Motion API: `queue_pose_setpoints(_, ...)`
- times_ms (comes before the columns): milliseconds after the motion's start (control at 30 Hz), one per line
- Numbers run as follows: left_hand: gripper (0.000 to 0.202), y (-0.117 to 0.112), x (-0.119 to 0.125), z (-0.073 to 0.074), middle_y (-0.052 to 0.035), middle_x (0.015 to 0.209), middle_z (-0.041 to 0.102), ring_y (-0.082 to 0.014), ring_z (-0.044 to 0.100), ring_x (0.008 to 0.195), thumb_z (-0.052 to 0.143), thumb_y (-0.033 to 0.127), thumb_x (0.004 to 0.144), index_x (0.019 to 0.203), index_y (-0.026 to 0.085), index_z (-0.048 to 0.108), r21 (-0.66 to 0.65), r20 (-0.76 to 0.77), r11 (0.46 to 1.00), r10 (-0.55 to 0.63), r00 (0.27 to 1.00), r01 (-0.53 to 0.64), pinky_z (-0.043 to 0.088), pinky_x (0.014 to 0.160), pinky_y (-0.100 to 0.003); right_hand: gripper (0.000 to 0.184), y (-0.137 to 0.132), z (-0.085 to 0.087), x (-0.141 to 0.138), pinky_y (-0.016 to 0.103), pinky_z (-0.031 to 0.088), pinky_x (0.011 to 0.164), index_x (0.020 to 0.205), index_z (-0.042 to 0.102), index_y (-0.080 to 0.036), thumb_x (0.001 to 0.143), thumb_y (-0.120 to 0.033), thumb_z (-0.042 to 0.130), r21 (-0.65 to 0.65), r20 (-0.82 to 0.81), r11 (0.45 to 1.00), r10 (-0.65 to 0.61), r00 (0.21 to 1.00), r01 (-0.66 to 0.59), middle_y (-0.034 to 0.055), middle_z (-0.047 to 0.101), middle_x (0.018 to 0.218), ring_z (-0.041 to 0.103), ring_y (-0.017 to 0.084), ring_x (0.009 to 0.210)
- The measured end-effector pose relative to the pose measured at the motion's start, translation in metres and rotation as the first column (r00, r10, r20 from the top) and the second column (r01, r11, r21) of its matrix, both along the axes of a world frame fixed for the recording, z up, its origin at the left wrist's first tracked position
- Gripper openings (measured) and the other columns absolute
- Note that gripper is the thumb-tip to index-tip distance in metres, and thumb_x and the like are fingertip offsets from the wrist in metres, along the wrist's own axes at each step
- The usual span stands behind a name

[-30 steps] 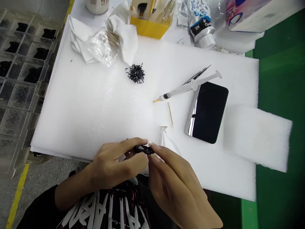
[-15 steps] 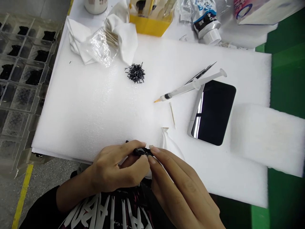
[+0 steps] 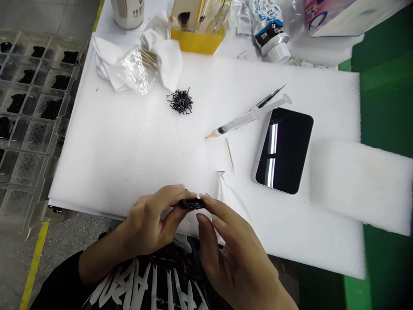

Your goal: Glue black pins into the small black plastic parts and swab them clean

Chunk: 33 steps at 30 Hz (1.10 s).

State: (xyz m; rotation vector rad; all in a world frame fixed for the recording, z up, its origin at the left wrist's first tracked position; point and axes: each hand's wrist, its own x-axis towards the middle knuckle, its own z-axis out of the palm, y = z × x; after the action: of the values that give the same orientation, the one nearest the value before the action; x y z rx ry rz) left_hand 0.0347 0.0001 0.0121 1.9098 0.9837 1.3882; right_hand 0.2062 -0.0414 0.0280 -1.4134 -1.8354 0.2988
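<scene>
Near the front edge of the white foam sheet, my left hand (image 3: 146,221) pinches a small black plastic part (image 3: 192,204) between thumb and fingers. My right hand (image 3: 240,247) has its index fingertip at the part's right end, while its thumb stands apart below, so the hand is open. Just beyond my right fingers lies a white cloth (image 3: 227,196) or similar soft sheet. A cotton swab (image 3: 230,155) and a syringe (image 3: 237,122) with an orange tip rest farther up, beside metal tweezers (image 3: 271,95). A heap of tiny black pins (image 3: 181,102) is at the upper middle.
A dark-screened phone (image 3: 284,150) lies on the foam sheet (image 3: 106,146), with a foam block (image 3: 361,185) to its right. Clear trays (image 3: 29,129) of black parts stand at left. Wipes (image 3: 109,64), a yellow box (image 3: 196,41) and a tube (image 3: 269,32) line the back.
My right thumb has dropped away from the black part and the right hand has opened. My left hand has turned the part, showing its long edge. The camera view has shifted slightly.
</scene>
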Motion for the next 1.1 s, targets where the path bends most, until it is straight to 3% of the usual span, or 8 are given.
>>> queue_pose_setpoints(100, 0.058, -0.001, 0.001, -0.001, -0.0097, 0.126, 0.095, -0.0208, 0.096, 0.11, 0.07, 0.013, 0.121, 0.174, 0.022, 0.049, 0.011, -0.005, 1.0, 0.007, 1.0, -0.007, 0.081, 0.1, -0.028, 0.062, -0.01, -0.007, 0.008, 0.05, 0.082, 0.102, 0.159, 0.073, -0.029, 0.102, -0.008, 0.082, 0.125, 0.035, 0.991, 0.039, 0.999, -0.043, 0.0129, 0.077, 0.163, 0.085, 0.036, 0.134)
queue_pose_setpoints(200, 0.057, -0.001, 0.0, -0.002, -0.0116, 0.127, 0.094, -0.0206, 0.096, 0.112, 0.072, 0.012, 0.121, 0.173, 0.018, 0.05, 0.026, 0.005, 1.0, -0.003, 1.0, 0.002, 0.079, 0.103, -0.027, 0.079, -0.011, -0.008, 0.013, 0.048, 0.077, 0.115, 0.173, 0.061, -0.012, 0.098, 0.008, 0.075, 0.207, 0.095, 0.969, 0.116, 0.989, -0.134, 0.0197, 0.063, 0.176, 0.079, 0.037, 0.146)
queue_pose_setpoints(533, 0.064, -0.004, 0.002, -0.007, -0.0102, 0.127, 0.094, -0.0237, 0.096, 0.106, 0.068, 0.011, 0.12, 0.18, 0.023, 0.049, 0.062, 0.018, 0.997, 0.042, 0.999, -0.043, 0.084, 0.092, -0.031, 0.073, -0.007, -0.002, 0.014, 0.053, 0.076, 0.116, 0.171, 0.062, -0.005, 0.1, 0.009, 0.072, 0.237, 0.226, 0.956, 0.119, 0.967, -0.174, 0.0247, 0.064, 0.174, 0.079, 0.043, 0.145)
queue_pose_setpoints(667, 0.06, -0.004, 0.002, -0.007, -0.0118, 0.126, 0.094, -0.0243, 0.096, 0.108, 0.068, 0.013, 0.121, 0.178, 0.021, 0.051, 0.063, 0.003, 0.997, 0.048, 0.999, -0.048, 0.084, 0.094, -0.031, 0.079, -0.005, 0.002, 0.012, 0.046, 0.075, 0.117, 0.172, 0.062, -0.008, 0.096, 0.013, 0.074, 0.228, 0.153, 0.962, 0.114, 0.982, -0.148, 0.0234, 0.075, 0.161, 0.083, 0.037, 0.139)
queue_pose_setpoints(800, 0.062, -0.004, 0.002, -0.006, -0.0117, 0.126, 0.095, -0.0252, 0.096, 0.107, 0.07, 0.013, 0.121, 0.178, 0.024, 0.048, 0.035, 0.028, 0.999, 0.009, 1.0, -0.01, 0.085, 0.089, -0.033, 0.091, -0.005, 0.006, -0.002, 0.041, 0.08, 0.103, 0.178, 0.057, -0.028, 0.098, 0.008, 0.079, 0.086, -0.177, 0.996, 0.013, 0.984, 0.002, 0.0113, 0.086, 0.145, 0.09, 0.029, 0.12)
queue_pose_setpoints(900, 0.064, -0.005, -0.001, -0.007, -0.0133, 0.128, 0.094, -0.0262, 0.096, 0.11, 0.072, 0.014, 0.12, 0.178, 0.024, 0.047, 0.012, 0.037, 1.0, -0.015, 0.999, 0.014, 0.084, 0.092, -0.034, 0.088, -0.009, 0.007, -0.018, 0.037, 0.079, 0.1, 0.175, 0.061, -0.029, 0.098, 0.003, 0.086, 0.031, -0.321, 0.991, -0.113, 0.94, 0.13, 0.0094, 0.088, 0.14, 0.092, 0.025, 0.113)
queue_pose_setpoints(1000, 0.06, -0.003, -0.004, -0.011, -0.0172, 0.13, 0.093, -0.0269, 0.096, 0.112, 0.069, 0.016, 0.121, 0.177, 0.019, 0.048, 0.027, 0.044, 0.999, -0.045, 0.998, 0.044, 0.083, 0.093, -0.033, 0.067, -0.011, 0.011, -0.026, 0.035, 0.079, 0.097, 0.166, 0.069, -0.026, 0.104, -0.022, 0.093, -0.019, -0.196, 0.954, -0.298, 0.934, 0.3, 0.0087, 0.09, 0.128, 0.092, 0.025, 0.104)
queue_pose_setpoints(1100, 0.057, 0.002, -0.002, -0.016, -0.0142, 0.123, 0.094, -0.0236, 0.096, 0.095, 0.065, 0.013, 0.121, 0.175, 0.018, 0.049, 0.081, -0.035, 0.994, -0.068, 0.997, 0.071, 0.081, 0.082, -0.029, 0.054, -0.012, 0.022, -0.018, 0.029, 0.078, 0.075, 0.152, 0.077, -0.022, 0.106, -0.045, 0.093, -0.073, 0.017, 0.931, -0.357, 0.934, 0.357, 0.0076, 0.092, 0.115, 0.092, 0.025, 0.088)
